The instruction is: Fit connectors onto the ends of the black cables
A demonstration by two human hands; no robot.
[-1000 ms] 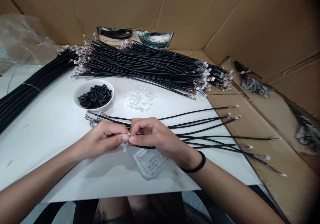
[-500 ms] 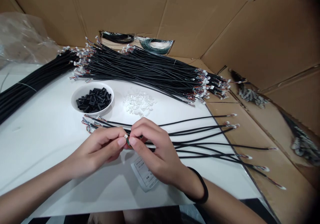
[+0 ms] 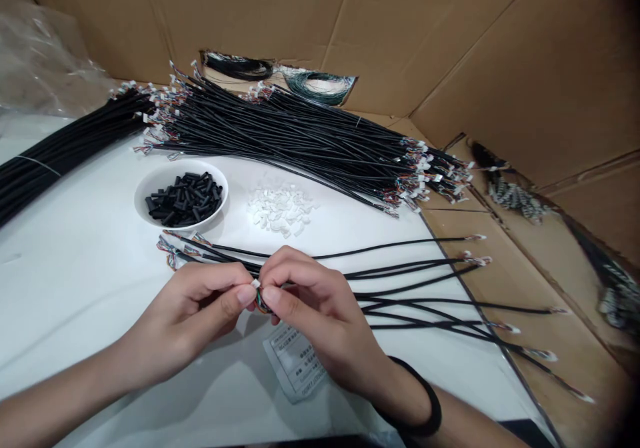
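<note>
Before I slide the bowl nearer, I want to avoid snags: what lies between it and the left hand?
In the head view, black cables with coloured wire ends lie between the white bowl and the left hand.

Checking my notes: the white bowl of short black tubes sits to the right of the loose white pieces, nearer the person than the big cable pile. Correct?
One error: the head view shows the white bowl to the left of the loose white pieces. The rest stands.

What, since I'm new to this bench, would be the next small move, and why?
I'd perhaps slide the right hand slightly back along the coloured wires: its fingertips and those of the left hand crowd the white connector, partly hiding it.
</note>
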